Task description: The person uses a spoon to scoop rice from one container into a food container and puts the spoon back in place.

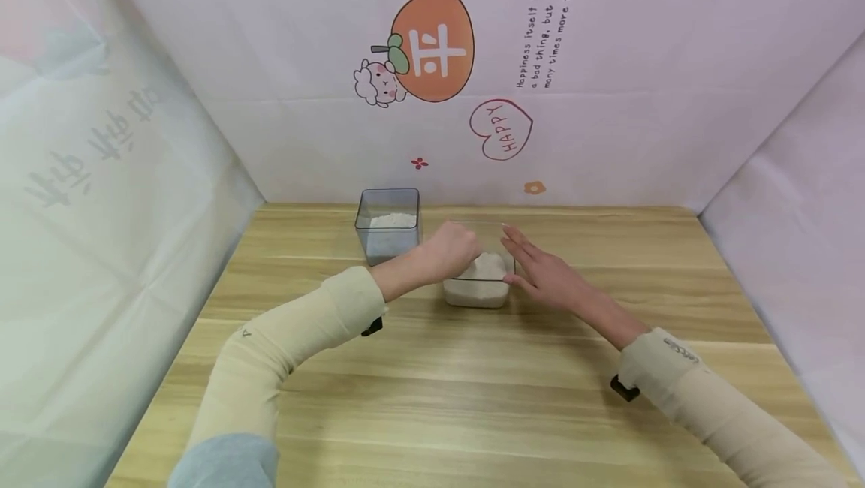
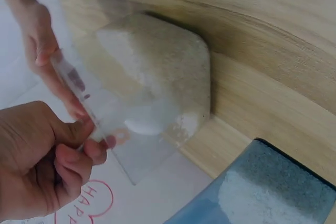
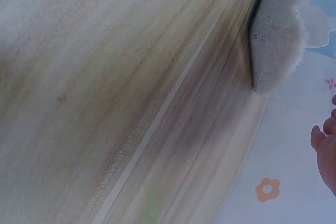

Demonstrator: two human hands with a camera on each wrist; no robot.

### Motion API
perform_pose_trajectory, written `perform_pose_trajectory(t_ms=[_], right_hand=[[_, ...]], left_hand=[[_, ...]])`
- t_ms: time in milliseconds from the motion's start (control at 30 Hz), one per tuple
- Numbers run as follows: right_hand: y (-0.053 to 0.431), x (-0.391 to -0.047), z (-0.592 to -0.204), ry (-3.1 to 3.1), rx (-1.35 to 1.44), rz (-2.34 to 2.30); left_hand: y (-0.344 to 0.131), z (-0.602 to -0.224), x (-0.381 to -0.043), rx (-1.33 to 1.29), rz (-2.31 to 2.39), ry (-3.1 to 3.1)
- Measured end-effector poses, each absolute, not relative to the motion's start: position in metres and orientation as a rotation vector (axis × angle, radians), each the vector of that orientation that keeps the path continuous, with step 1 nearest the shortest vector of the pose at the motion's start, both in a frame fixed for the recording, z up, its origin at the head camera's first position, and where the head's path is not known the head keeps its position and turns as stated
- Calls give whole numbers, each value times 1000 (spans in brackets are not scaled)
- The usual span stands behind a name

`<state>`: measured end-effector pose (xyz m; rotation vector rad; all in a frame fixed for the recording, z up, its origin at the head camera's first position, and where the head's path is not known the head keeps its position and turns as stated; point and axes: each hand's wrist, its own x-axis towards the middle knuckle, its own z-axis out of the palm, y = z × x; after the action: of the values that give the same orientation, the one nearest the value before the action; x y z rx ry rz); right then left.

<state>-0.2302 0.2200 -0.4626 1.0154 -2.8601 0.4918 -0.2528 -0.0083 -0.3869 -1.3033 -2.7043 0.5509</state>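
Observation:
A clear square container [image 1: 476, 297] partly filled with off-white powder [image 1: 488, 266] stands on the table between both hands. Curled fingers of my left hand [image 1: 451, 249] are above its left side. In the left wrist view they pinch a thin handle, mostly hidden, and a white spoon bowl [image 2: 144, 124] shows through the clear wall near the powder. My right hand [image 1: 550, 278] touches the container's right rim with fairly straight fingers, the thumb at the near corner.
A bluish-grey clear container [image 1: 387, 246] with white powder stands at the back left, close to my left forearm. The wooden table [image 1: 432, 398] meets a white printed cloth wall [image 1: 304, 143] behind and pale cloth at both sides.

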Motion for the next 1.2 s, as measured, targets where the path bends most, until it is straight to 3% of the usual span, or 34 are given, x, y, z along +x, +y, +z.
perform_pose_trajectory(t_ms=[467,933,1200], right_hand=[[221,-230,-463,-2839,1019,458],[218,-229,-464,-2840,1018,444],[218,-229,-464,-2837,1008,446]], left_hand=[[-19,-371,-263,-1160,211,-3234],[-74,-399,-281,-890,-1311,-3435],[-85,-415,-280,-820,-1689,-3328]])
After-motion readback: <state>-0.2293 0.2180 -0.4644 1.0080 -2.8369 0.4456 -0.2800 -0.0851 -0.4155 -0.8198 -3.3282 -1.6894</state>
